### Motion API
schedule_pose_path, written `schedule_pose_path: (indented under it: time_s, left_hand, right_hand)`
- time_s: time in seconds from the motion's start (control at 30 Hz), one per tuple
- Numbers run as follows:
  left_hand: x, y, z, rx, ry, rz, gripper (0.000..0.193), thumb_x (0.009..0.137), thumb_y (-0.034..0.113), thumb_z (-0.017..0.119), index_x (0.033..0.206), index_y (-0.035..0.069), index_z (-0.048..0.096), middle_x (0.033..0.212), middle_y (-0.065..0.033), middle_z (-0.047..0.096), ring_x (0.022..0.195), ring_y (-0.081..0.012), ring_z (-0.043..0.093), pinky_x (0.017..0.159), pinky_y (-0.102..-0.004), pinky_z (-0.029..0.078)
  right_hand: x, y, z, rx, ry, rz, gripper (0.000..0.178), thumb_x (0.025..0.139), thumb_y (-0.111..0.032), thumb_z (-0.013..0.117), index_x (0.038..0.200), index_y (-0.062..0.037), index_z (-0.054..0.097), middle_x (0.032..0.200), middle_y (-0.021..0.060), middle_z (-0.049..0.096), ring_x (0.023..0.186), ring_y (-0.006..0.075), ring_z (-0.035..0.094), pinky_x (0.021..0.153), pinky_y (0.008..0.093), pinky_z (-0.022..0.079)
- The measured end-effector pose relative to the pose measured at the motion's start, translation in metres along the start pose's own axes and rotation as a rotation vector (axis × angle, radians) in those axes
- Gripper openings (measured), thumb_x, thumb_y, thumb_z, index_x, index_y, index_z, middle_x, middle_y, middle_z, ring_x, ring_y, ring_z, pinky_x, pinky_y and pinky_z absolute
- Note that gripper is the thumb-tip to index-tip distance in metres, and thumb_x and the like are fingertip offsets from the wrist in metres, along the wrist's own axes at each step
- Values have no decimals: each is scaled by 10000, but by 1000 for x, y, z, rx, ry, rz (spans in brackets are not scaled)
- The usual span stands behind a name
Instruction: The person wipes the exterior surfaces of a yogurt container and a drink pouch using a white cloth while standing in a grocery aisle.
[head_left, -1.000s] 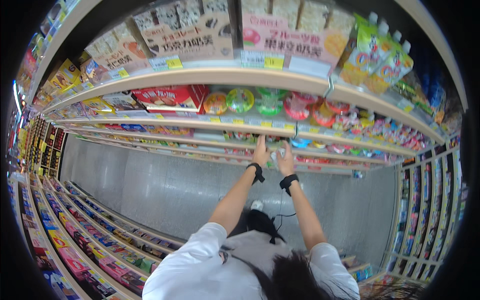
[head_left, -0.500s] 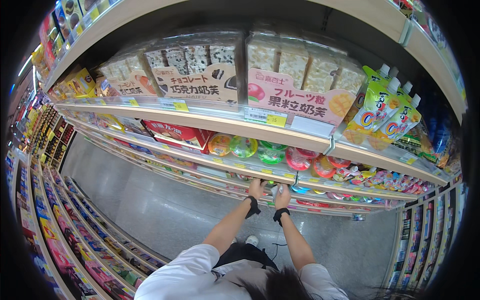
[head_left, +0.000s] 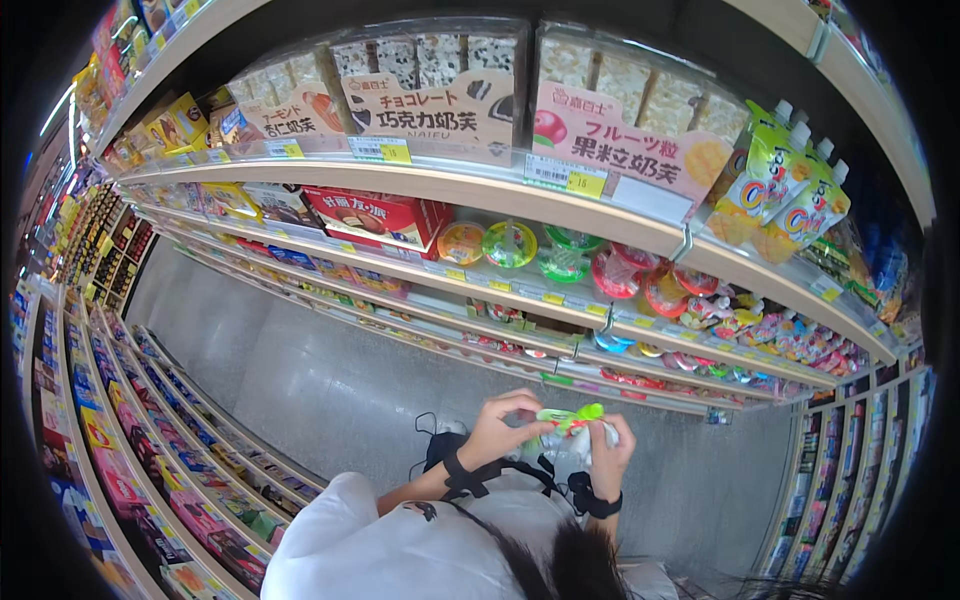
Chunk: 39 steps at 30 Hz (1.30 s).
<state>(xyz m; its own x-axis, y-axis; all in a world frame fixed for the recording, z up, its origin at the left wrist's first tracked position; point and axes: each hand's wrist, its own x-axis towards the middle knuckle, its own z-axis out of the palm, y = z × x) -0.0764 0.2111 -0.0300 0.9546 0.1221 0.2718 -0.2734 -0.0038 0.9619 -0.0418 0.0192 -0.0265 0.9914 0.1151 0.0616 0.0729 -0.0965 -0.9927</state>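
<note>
Shelves [head_left: 600,215] are curving overhead in long tiers, and a grey speckled floor [head_left: 330,385] is running down the aisle between them and a second low rack [head_left: 130,440] on the left, packed with small colourful packets. Both forearms are coming up from the lower edge, white sleeves at the shoulders, a black strap round each wrist. Left hand [head_left: 497,432] is curling in from the side, fingers bent, pinching one end of a small packet [head_left: 567,420] — bright green and pale, crinkled, held at chest height over the floor and well apart from the shelves. Right hand [head_left: 610,455] is closing round its other end from below, fingers wrapped tight; the two hands are nearly touching across it. Up top, clear boxes of pale speckled bars [head_left: 440,62] are standing behind pink-and-cream card signs [head_left: 620,150], with small yellow price tags [head_left: 587,184] along the shelf edge. Green spouted pouches [head_left: 790,190] are leaning at the right end. One tier down — a flat red box [head_left: 375,217], then round jelly cups [head_left: 510,243] in orange, green and red.
</note>
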Motion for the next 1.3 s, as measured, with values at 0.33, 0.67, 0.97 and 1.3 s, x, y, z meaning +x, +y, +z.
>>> schedule_pose_path:
  time_s: [0.33,0.67,0.97,1.3]
  left_hand:
    - [-31,48,21,-912,-441,-675,672,919,366,514,1410,35,197,1333,-162,428,1165,-319,508,909,-470,476]
    - [-36,68,28,-874,-171,-441,564,977,421,343,1377,32,263,1289,-173,473,1068,-315,576,770,-428,549]
    - [-50,67,33,-553,-5,-379,529,1005,336,307,1413,2,260,1341,-90,427,1220,-145,416,1020,-294,323]
    - [-45,52,42,-631,48,-444,728,951,567,147,1352,-4,353,1284,-125,484,1155,-183,500,978,-313,402]
  right_hand:
    - [-36,-72,1,280,176,128,89,884,-97,616,881,-16,579,751,-16,578,680,35,501,578,198,398]
    - [-27,-99,1,112,335,-213,473,895,-74,558,1319,-14,356,1205,105,462,1107,176,459,958,306,363]
    - [-35,-97,32,-417,-206,-632,454,773,78,499,1223,23,528,1307,198,490,1260,397,409,1046,451,329]
    - [-39,-83,18,-387,-401,-596,454,757,85,462,1174,-35,595,1284,147,540,1262,351,434,1059,490,303]
